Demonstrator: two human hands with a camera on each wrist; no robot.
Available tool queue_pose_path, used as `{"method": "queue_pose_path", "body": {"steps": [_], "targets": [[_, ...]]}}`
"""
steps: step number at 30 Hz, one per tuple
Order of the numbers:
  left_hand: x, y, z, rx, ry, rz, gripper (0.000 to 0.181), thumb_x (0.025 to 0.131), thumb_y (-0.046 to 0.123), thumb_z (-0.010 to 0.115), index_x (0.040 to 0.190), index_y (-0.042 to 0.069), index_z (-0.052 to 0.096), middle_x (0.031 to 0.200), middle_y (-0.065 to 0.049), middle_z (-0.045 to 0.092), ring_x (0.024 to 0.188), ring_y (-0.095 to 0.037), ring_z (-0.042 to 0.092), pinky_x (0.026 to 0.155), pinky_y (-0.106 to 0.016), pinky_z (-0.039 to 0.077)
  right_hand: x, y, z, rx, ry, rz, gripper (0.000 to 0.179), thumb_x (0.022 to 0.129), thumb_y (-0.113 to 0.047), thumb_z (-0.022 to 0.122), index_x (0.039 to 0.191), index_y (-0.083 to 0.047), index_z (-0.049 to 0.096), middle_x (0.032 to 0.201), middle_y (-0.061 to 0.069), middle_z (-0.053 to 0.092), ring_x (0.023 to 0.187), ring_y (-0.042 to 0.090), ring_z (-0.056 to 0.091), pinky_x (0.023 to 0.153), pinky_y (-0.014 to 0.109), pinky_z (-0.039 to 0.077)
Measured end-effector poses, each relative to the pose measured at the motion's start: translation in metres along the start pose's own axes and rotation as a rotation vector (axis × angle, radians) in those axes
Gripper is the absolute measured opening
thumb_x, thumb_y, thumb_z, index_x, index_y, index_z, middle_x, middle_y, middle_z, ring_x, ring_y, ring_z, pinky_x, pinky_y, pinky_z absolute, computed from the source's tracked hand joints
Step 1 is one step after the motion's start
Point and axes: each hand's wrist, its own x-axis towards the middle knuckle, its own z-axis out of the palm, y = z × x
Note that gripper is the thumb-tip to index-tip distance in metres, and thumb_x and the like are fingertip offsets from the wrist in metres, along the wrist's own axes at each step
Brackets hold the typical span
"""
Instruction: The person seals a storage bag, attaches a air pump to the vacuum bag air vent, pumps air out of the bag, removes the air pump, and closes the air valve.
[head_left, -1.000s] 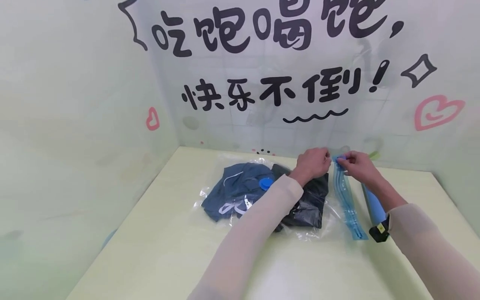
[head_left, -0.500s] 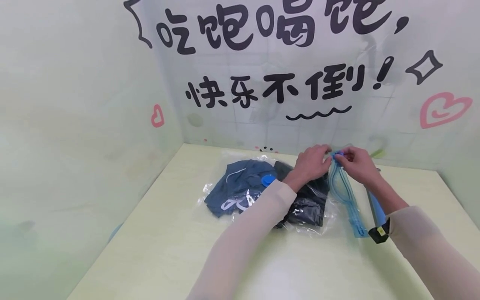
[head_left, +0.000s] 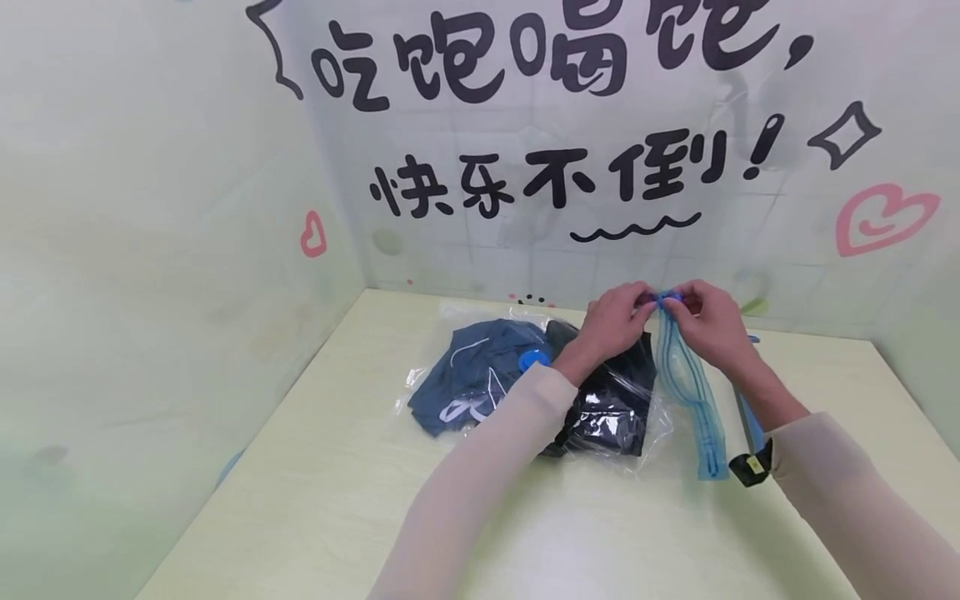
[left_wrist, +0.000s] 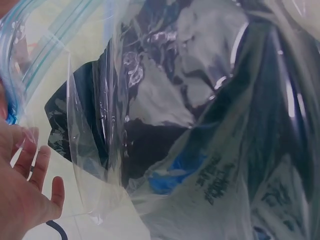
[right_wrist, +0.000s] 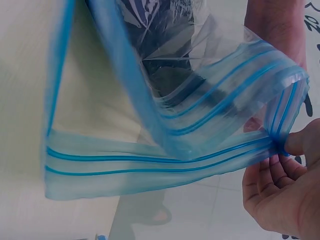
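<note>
A clear plastic storage bag (head_left: 660, 425) with a blue zip edge (head_left: 708, 429) lies on the table. Inside it are a blue garment (head_left: 480, 375) with white cord and a dark folded garment (head_left: 611, 417). A round blue valve (head_left: 533, 359) sits on the bag's upper side. At the far end of the zip edge, my left hand (head_left: 617, 321) and right hand (head_left: 708, 321) meet, both pinching the strip. In the right wrist view, the right hand (right_wrist: 285, 195) has its thumb on the bunched blue end, and the bag's mouth gapes. Fingertips of the left hand (left_wrist: 30, 175) are partly hidden.
A flat blue object (head_left: 750, 417) lies beside the bag, partly behind the right forearm. Behind the table (head_left: 300, 467) rises a wall (head_left: 480, 250) with black lettering; another wall (head_left: 187, 292) stands at the left.
The left hand has moved right to the zip's far end and now pinches it alongside the right hand. The two hands have risen slightly, and the zip edge has bowed apart.
</note>
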Motion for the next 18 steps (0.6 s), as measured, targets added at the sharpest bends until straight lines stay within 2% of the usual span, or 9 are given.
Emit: {"method": "queue_pose_path", "body": {"steps": [8, 12, 18], "targets": [[-0.0037, -0.0069, -0.0062, -0.124, 0.102, 0.106, 0.012, 0.103, 0.019, 0.063, 0.103, 0.009, 0.069, 0.09, 0.004, 0.065, 0.081, -0.008, 0.057, 0.071, -0.018, 0.043, -0.0005, -0.0084, 0.0002, -0.025, -0.006, -0.024, 0.027, 0.104, -0.013, 0.06, 0.114, 0.012, 0.06, 0.102, 0.027, 0.065, 0.092, 0.039, 0.063, 0.071, 0.014, 0.042], [-0.0052, -0.0078, -0.0072, -0.153, 0.127, 0.108, 0.009, 0.102, 0.016, 0.065, 0.099, 0.009, 0.07, 0.086, 0.005, 0.064, 0.078, -0.008, 0.056, 0.069, -0.016, 0.042, 0.0006, -0.0101, 0.0014, -0.027, -0.013, -0.052, 0.027, 0.104, -0.014, 0.06, 0.113, 0.011, 0.063, 0.1, 0.026, 0.066, 0.089, 0.037, 0.062, 0.07, 0.016, 0.042], [-0.0077, -0.0091, -0.0076, -0.136, 0.14, 0.085, 0.009, 0.101, 0.018, 0.066, 0.093, 0.013, 0.067, 0.084, 0.007, 0.061, 0.074, -0.006, 0.054, 0.065, -0.017, 0.041, 0.0015, -0.0087, 0.0065, -0.042, -0.015, -0.096, 0.025, 0.105, -0.014, 0.059, 0.112, 0.009, 0.065, 0.099, 0.024, 0.067, 0.088, 0.036, 0.063, 0.07, 0.022, 0.045]]}}
